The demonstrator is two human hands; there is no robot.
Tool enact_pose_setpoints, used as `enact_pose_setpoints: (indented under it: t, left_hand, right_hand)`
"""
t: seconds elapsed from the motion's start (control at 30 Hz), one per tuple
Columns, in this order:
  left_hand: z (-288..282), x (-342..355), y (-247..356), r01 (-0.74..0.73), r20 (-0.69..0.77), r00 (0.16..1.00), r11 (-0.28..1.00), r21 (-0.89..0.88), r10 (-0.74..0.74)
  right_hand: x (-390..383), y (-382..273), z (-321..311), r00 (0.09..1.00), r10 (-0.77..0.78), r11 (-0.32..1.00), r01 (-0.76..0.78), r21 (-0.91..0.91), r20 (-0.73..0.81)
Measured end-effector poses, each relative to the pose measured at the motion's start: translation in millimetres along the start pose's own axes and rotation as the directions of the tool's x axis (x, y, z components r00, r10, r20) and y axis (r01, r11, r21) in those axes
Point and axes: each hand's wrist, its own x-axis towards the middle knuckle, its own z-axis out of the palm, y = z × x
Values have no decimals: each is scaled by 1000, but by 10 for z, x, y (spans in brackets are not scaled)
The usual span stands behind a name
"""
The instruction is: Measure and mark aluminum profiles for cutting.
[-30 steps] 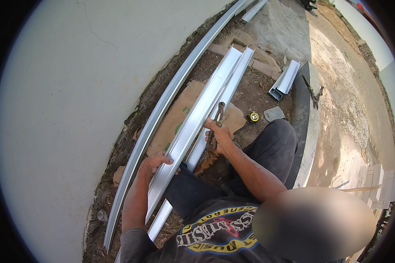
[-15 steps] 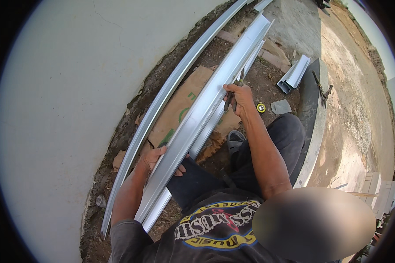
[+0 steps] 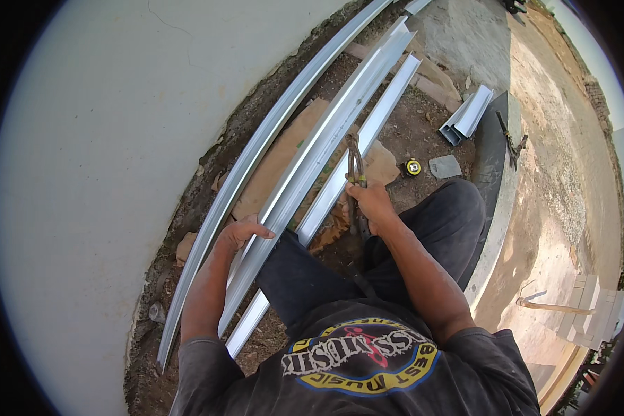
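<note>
My left hand (image 3: 246,232) is closed around the lower part of a long silver metal channel (image 3: 326,139), with its thumb lying across the edge. The channel runs diagonally up and away, passing beside my left leg, its side turned upward. My right hand (image 3: 372,206) grips dark, worn tin snips (image 3: 354,156), whose far end points away from me. The snips are apart from the held channel and lie over a second, narrower metal channel (image 3: 381,104) beneath. The lower end of the snips is partly hidden against my trousers.
Another long metal rail (image 3: 256,152) lies along the white wall (image 3: 104,173). Flattened cardboard (image 3: 256,194) is on the soil. To the right are a yellow tape measure (image 3: 412,167), a translucent flat piece (image 3: 445,167), short channel offcuts (image 3: 468,114) and a concrete curb (image 3: 496,187).
My right hand has drawn the snips back from the held channel, toward me. The channel has been turned and shifted slightly left, so more of the narrower one beneath shows.
</note>
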Motion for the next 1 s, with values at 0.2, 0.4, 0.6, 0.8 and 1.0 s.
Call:
enact_pose_setpoints:
  t: [0.2,0.4,0.6,0.8,1.0]
  left_hand:
    - [73,133,-49,18,-73,997,995,97,-11]
    - [84,113,-40,36,-99,995,985,171,-19]
    - [145,103,-36,7,-106,994,989,150,9]
    - [171,86,-8,53,-169,985,992,112,-34]
    - [147,94,-26,86,-226,973,985,147,-51]
  right_hand:
    - [216,628,24,991,58,919,-6,-393,121]
    - [200,643,159,986,-85,838,150,-524,145]
    - [248,724,137,963,-204,788,269,-553,177]
    - [170,594,75,946,-241,693,324,-645,216]
    - [235,457,-26,929,-254,442,358,-822,267]
